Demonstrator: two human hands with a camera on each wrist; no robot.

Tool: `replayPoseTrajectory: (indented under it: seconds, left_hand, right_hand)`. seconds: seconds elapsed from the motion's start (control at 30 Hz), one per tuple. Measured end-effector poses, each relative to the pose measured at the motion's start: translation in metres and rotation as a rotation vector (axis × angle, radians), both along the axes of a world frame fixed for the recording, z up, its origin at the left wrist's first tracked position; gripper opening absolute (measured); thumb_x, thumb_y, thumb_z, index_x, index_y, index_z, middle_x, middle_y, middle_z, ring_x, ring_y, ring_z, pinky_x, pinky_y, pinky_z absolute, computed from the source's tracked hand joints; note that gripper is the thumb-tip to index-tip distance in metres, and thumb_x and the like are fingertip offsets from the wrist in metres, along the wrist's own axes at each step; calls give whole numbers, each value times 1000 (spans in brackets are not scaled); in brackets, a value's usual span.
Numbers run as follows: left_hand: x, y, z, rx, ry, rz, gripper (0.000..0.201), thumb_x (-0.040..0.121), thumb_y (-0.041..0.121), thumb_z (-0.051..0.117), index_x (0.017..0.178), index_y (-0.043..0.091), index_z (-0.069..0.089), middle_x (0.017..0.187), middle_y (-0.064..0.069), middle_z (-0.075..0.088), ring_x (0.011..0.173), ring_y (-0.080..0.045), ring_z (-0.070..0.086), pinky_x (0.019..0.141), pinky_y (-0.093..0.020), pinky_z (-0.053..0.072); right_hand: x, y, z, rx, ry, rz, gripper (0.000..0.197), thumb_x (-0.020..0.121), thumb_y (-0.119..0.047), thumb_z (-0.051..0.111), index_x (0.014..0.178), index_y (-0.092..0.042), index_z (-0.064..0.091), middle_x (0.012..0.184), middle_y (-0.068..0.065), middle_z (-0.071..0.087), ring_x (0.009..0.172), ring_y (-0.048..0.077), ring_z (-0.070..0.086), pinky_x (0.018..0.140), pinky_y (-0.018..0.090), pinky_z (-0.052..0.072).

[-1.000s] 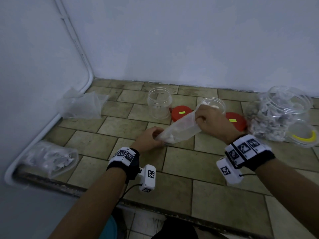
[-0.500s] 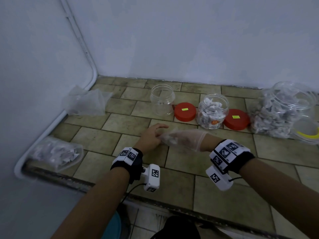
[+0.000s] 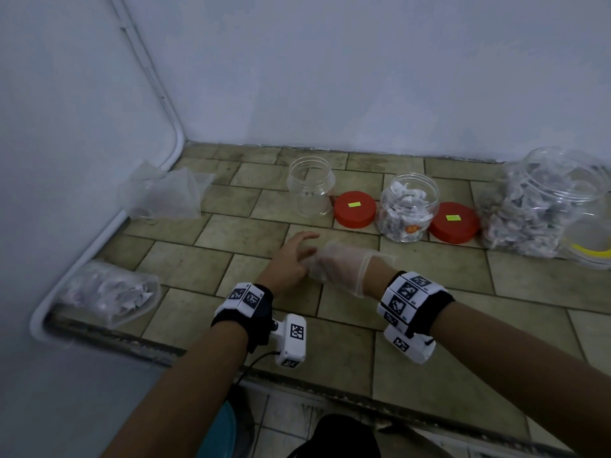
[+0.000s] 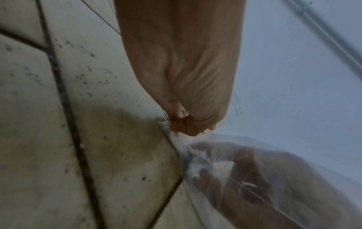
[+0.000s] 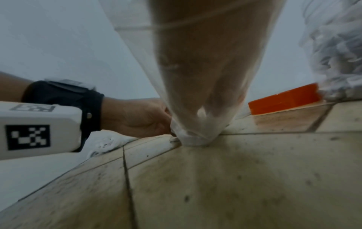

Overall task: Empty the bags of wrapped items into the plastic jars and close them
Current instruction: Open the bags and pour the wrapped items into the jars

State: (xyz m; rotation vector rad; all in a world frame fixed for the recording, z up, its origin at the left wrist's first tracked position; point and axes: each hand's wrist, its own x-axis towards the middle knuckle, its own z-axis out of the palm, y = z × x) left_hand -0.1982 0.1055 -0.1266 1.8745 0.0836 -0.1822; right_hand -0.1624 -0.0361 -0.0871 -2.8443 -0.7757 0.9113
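On the tiled floor (image 3: 211,256), near the corner of two pale walls, the right hand (image 3: 334,264) is pushed inside a clear plastic bag (image 3: 355,276), which covers it to the wrist like a glove. Its fingers, seen through the film in the left wrist view, curl round a few white wrapped items (image 4: 219,168) at the bag's bottom, which presses on the floor. The left hand (image 3: 291,259) pinches the bag's lower corner between thumb and finger, its other fingers spread loosely above.

Beyond the hands stand three clear jars in a row. The leftmost small jar (image 3: 309,190) holds nothing; the second small jar (image 3: 409,209) is nearly full of wrapped pieces; the large jar (image 3: 542,203) at far right is packed with them. All three are open. Two red lids (image 3: 354,209) lie flat on the floor — one between the small jars, the other (image 3: 454,223) between the second jar and the large one — each with a small yellow-green sticker. A clear lid with a yellow band (image 3: 591,249) rests beside the large jar.

Two more bags lie to the left: a flat, slack one (image 3: 168,196) by the wall, and one (image 3: 109,292) holding wrapped items, nearer the floor's front edge.
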Motion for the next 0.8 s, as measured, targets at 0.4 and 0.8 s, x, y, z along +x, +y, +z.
replayPoseTrajectory:
  seconds: [0.4,0.8]
  left_hand:
    - [6,14,-4,109,-30,-95,60,79,-21,43,125,16,52,131,-5,55,122,-13,53,93,-20,50]
    - [20,23,9,752,-323,-212,61,80,12,68,137,11,46,144,-10,38,134,-27,33,111,-36,25]
  right_hand:
    - [-3,-54,20,584,95,-66,36,90,-21,60,125,-11,58,121,8,62,111,20,58,97,31,43]
    - [30,-114,53,867,-222,-268,23,86,-17,64,109,-20,69,87,3,70,74,19,63,65,21,48]
